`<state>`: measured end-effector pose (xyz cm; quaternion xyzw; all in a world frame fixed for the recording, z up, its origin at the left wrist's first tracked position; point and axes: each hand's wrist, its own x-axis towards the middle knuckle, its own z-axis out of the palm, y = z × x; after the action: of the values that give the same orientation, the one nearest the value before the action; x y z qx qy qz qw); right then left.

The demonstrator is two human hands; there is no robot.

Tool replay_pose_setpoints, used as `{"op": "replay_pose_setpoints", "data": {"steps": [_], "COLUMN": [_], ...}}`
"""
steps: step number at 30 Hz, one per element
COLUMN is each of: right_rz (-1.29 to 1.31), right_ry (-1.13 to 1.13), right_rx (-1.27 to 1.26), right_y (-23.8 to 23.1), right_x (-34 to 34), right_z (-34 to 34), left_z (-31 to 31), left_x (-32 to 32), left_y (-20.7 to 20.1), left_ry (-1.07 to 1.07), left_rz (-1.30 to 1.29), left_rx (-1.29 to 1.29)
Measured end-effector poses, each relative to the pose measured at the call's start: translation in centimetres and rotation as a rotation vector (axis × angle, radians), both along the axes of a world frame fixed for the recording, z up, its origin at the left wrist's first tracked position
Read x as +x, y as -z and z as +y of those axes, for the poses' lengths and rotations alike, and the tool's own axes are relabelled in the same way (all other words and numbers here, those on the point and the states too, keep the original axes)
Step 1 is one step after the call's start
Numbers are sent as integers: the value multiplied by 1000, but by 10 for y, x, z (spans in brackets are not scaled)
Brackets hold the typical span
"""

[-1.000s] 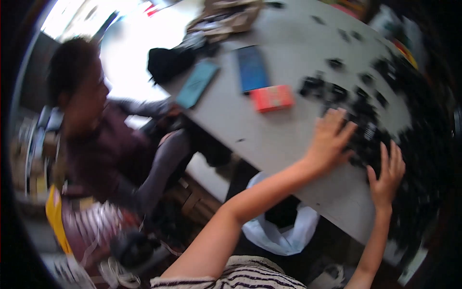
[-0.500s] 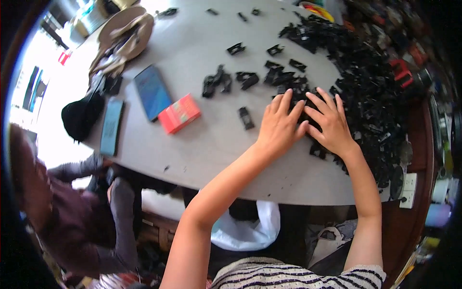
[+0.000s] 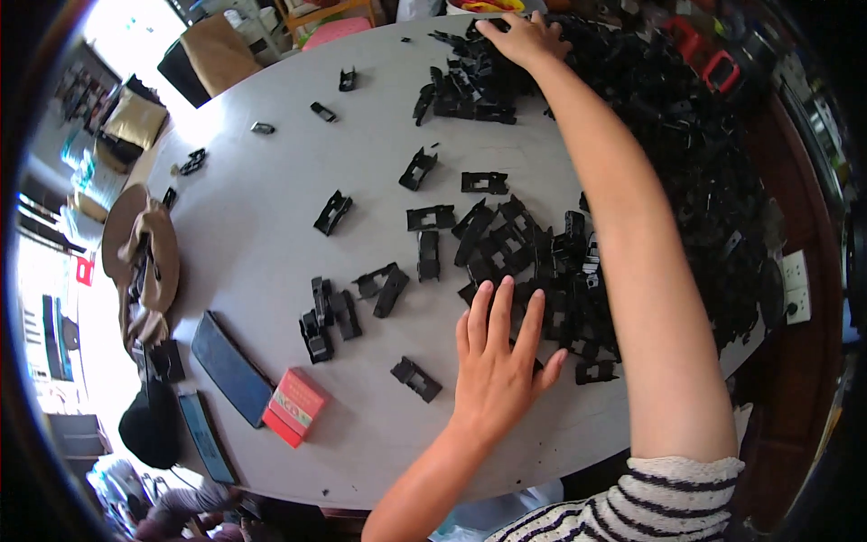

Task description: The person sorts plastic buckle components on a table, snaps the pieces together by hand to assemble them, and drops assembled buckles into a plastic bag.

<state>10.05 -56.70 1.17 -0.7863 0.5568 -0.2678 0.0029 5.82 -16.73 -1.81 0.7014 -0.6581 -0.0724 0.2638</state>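
Small black plastic frame-like parts [image 3: 495,253] lie in a loose cluster at the middle of the table. My left hand [image 3: 497,366] rests at the near edge of this cluster, palm down, fingers spread, holding nothing. Far off at the back right, my right hand [image 3: 526,41] reaches over the big heap of black parts [image 3: 668,144]. Its thumb and fingers are apart and touch the far end of the heap; whether a part sits beneath the palm is hidden. Single parts, such as one near the front [image 3: 416,378], lie to the left of my left hand.
On the left of the grey table [image 3: 262,217] lie a red box [image 3: 296,406], two phone-like slabs [image 3: 230,369] and a tan hat [image 3: 167,244]. A red-handled tool [image 3: 721,70] stands beyond the heap. Part of another person's sleeve [image 3: 185,506] shows at the lower left.
My right hand has stretched far forward to the back of the heap, away from my left hand. The view has shifted, and the left hand now lies flatter beside the cluster.
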Motion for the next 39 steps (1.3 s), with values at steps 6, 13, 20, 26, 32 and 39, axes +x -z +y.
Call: {"op": "replay_pose_setpoints", "data": {"steps": [6, 13, 20, 26, 32, 39], "right_rz": [129, 208, 269, 259, 175, -80], "right_ry": [50, -114, -332, -559, -871, -1091], "right_rx": [194, 302, 382, 336, 293, 93], "right_y": [18, 12, 1, 7, 16, 7], "right_x": [-9, -5, -6, -24, -52, -89], "right_z": [22, 145, 269, 349, 367, 328], "left_z": [-2, 6, 15, 57, 113, 160], "left_x": [-6, -10, -18, -37, -35, -14], "left_y": [-1, 1, 12, 21, 10, 8], "left_ry": [95, 232, 346, 208, 269, -74], "left_rz": [96, 47, 70, 32, -31, -120], "left_rx": [10, -58, -144, -340, -364, -468]}}
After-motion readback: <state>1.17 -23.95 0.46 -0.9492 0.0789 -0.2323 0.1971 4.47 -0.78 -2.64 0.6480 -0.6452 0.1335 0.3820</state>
